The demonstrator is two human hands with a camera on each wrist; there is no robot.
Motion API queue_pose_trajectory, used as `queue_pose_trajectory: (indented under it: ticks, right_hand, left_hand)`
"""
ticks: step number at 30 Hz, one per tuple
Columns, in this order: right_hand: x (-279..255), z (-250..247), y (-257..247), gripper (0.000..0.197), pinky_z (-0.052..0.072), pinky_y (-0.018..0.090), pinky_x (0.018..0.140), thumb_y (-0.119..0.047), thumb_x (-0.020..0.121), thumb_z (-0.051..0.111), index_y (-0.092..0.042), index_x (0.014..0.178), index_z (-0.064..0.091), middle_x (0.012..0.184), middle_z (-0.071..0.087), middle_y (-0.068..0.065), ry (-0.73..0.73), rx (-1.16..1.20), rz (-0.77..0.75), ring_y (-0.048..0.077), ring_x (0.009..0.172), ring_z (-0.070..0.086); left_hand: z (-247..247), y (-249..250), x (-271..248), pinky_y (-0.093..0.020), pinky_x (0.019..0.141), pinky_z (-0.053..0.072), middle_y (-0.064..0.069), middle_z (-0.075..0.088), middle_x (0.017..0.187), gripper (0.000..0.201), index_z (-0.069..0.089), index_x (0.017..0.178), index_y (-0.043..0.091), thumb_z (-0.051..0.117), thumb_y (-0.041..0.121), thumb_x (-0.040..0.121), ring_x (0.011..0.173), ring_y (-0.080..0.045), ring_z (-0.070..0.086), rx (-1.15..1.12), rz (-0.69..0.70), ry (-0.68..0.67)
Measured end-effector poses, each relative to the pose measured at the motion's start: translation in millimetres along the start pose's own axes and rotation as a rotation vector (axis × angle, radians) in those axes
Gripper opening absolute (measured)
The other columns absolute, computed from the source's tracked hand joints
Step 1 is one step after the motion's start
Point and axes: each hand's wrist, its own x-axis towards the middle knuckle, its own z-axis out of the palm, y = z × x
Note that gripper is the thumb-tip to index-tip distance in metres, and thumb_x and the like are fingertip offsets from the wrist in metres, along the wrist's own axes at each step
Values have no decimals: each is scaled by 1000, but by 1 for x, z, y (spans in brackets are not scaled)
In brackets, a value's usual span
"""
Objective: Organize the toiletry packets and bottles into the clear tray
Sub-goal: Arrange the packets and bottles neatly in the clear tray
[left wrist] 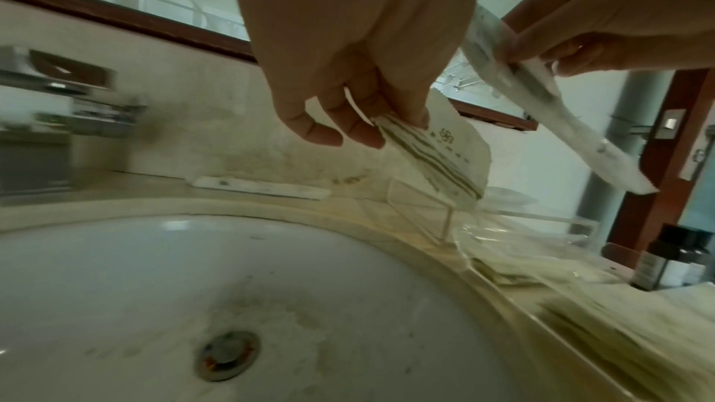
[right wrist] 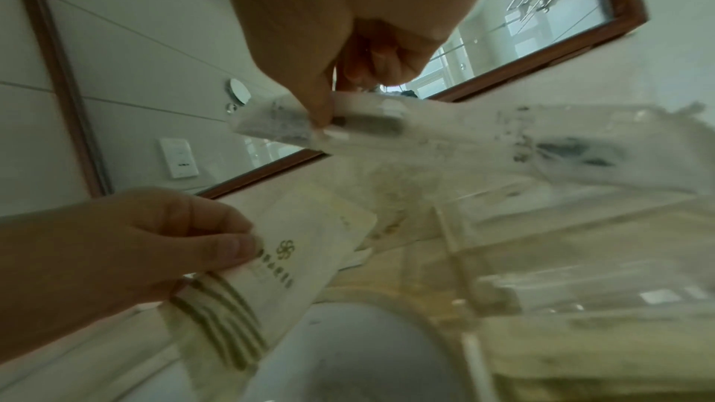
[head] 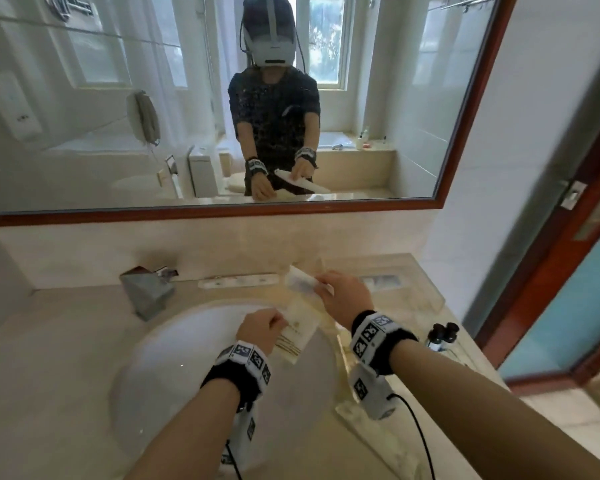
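Over the sink's right rim, my left hand (head: 278,322) pinches a small stack of cream packets with green stripes (head: 297,336). In the left wrist view the stack (left wrist: 437,149) hangs from my fingertips (left wrist: 410,118) above the clear tray's corner (left wrist: 425,210). My right hand (head: 323,284) pinches a long white packet (head: 300,282) and holds it in the air over the tray (head: 439,301). The right wrist view shows that packet (right wrist: 425,133) slanting across the tray (right wrist: 541,256). Two dark-capped bottles (head: 444,336) stand beside the tray's right side.
The white sink (head: 174,358) fills the counter's middle, with a metal faucet (head: 146,292) behind it. Another long white packet (head: 238,281) lies along the back wall. A mirror hangs above, and a red-framed door (head: 551,271) stands at the right.
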Motion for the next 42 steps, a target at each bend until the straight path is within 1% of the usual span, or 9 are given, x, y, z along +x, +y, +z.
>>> queue_pose_trajectory:
  ticks: [2,6,10,15,25,30,34,38,42]
  right_hand:
    - [1,-13,35,27,48,35,80,-24,97,46,-15,113,67,113,66,6,-22,-18,27,30,101,62]
    - [2,-24,92,26,50,37,88,-19,97,50,-13,115,68,116,67,7,-72,-80,45,28,105,61]
    - [6,-18,128,26,53,39,84,-19,97,49,-12,110,69,112,69,8,-160,-169,49,28,100,63]
    - [7,-6,149,24,53,39,83,-19,96,49,-14,106,70,109,69,8,-223,-238,32,28,101,62]
    - [6,22,159,28,48,37,85,-8,95,45,-17,111,66,119,61,5,-403,-430,-9,27,112,55]
    - [5,32,160,26,46,34,80,-4,94,45,-14,108,65,115,60,6,-408,-451,-3,26,110,55]
    - [4,38,161,34,49,36,85,-3,93,47,-15,122,61,119,58,7,-385,-342,15,29,107,59]
    - [2,39,163,38,50,38,89,-3,92,50,-14,127,56,126,55,7,-335,-246,17,31,108,60]
    - [-2,34,160,35,51,37,86,-3,92,47,-13,124,57,125,56,6,-298,-226,4,30,104,60]
  left_hand:
    - [24,22,3,-29,81,49,-12,70,103,21,68,99,6,56,21,93,96,-27,65,-9,6,-19]
    - [64,56,5,-32,85,50,-14,70,104,21,69,102,6,55,20,94,97,-28,64,7,35,-79]
    - [90,68,5,-34,89,50,-10,70,108,22,71,104,12,52,18,95,100,-28,64,86,56,-164]
    - [108,72,7,-37,95,50,-5,68,115,26,71,104,16,48,19,96,105,-27,63,261,89,-274]
    - [136,78,11,-46,101,41,-2,65,121,27,70,111,24,46,27,97,113,-28,57,350,119,-358]
    - [144,76,10,-43,98,32,-4,57,127,30,64,121,29,43,26,99,122,-27,45,455,172,-359]
    - [143,75,4,-42,97,29,-2,54,123,32,61,125,28,43,21,99,119,-27,41,514,199,-336]
    - [141,72,-2,-42,98,28,-1,51,128,32,61,121,21,46,13,95,125,-23,39,532,213,-263]
    - [133,69,-6,-39,101,27,1,50,131,38,53,130,25,45,12,95,126,-19,39,451,188,-167]
